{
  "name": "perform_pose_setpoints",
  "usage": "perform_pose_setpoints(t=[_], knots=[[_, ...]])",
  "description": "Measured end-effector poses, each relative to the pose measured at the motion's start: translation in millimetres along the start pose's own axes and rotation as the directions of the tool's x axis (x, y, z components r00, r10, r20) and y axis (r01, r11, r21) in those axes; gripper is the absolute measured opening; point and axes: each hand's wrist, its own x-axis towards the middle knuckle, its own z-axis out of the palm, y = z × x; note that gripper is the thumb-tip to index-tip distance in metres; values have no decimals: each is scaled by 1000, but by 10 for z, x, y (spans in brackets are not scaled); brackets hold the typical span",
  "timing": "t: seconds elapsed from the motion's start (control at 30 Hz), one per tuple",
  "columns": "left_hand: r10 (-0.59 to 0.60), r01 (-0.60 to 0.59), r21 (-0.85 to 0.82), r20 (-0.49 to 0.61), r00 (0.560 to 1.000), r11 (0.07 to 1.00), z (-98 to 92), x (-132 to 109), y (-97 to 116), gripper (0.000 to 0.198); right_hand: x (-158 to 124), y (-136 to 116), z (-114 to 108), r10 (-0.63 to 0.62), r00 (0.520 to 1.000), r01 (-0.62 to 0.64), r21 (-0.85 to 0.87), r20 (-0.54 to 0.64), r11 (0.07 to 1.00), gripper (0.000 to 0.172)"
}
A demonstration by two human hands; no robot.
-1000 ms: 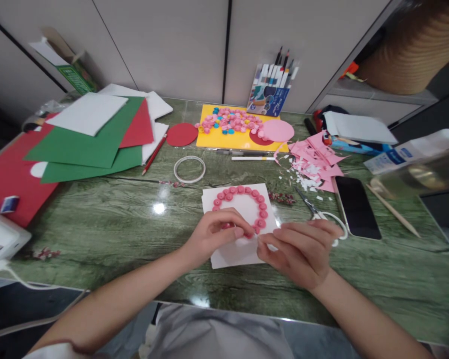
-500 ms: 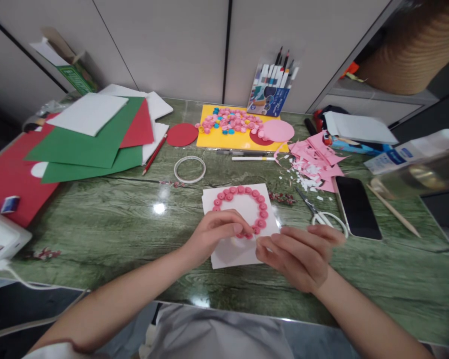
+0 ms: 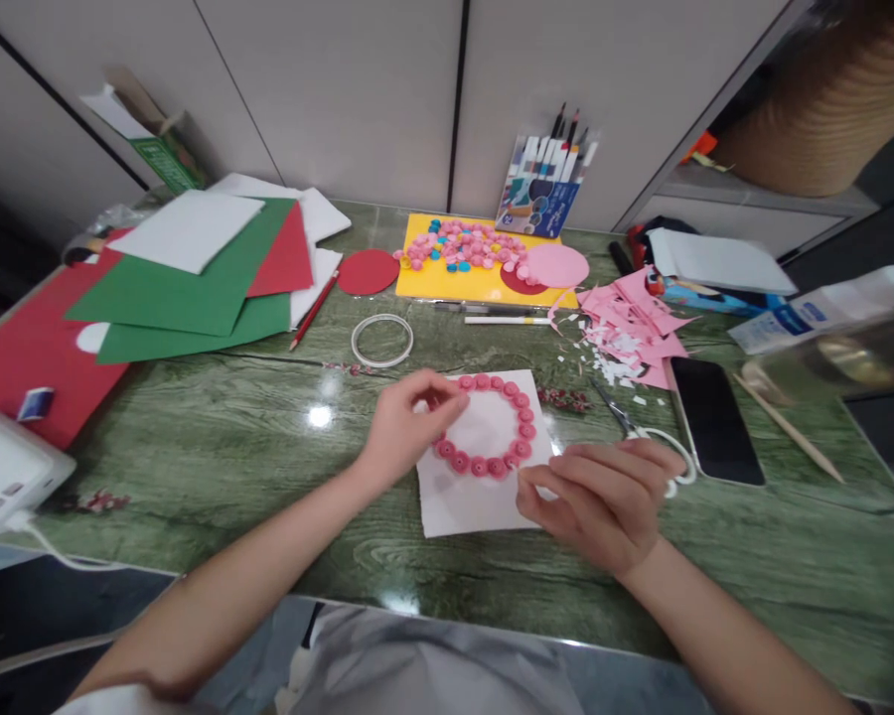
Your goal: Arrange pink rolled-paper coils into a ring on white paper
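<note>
A ring of pink rolled-paper coils [image 3: 497,466] lies on a white square of paper [image 3: 466,511] in front of me. My left hand [image 3: 413,425] reaches over the ring's upper left side. Its thumb and fingertips are closed on a pink coil there, and they hide part of that side. Close to the ring's lower right, my right hand [image 3: 600,501] is held with thumb and forefinger pinched together, its other fingers loosely bent. Whatever sits in that pinch is too small to make out.
Loose coils [image 3: 469,243] cover a yellow sheet [image 3: 447,288] at the back. A tape roll [image 3: 382,341] lies left of the ring. Scissors [image 3: 641,432], a phone [image 3: 717,420], a wooden stick [image 3: 790,429] and pink scraps [image 3: 633,318] lie right. Coloured paper [image 3: 171,288] is stacked left.
My left hand has moved up and left from the ring's lower edge to its upper left, uncovering the lower coils. The right hand stays nearly in place, still pinched.
</note>
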Motion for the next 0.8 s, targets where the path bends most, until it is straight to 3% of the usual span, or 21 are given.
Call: perform_pose_setpoints(t=[0.07,0.13,0.27,0.4,0.5,0.8], knots=[[114,-78,225,-151,982,971,-70,203,-3,16,-16,25,10,0,1000,0,-11,-13,1000,19],[226,-135,372,-213,951,918,-131,463,-15,17,-25,42,14,-11,999,10,-16,-32,1000,21],[343,-223,641,-66,937,735,-157,1111,-111,18,-24,54,7,-20,999,19,-25,-36,999,22],[307,-220,785,40,951,578,-69,1732,-242,27,-8,76,-5,13,1000,-14,-56,-28,998,20],[266,-221,819,87,960,530,5,2057,-291,32,10,113,-18,9,999,-11,-74,-31,997,19],[174,-161,835,80,982,525,67,2500,-353,25,68,199,-58,51,999,-51,-88,0,995,21]])
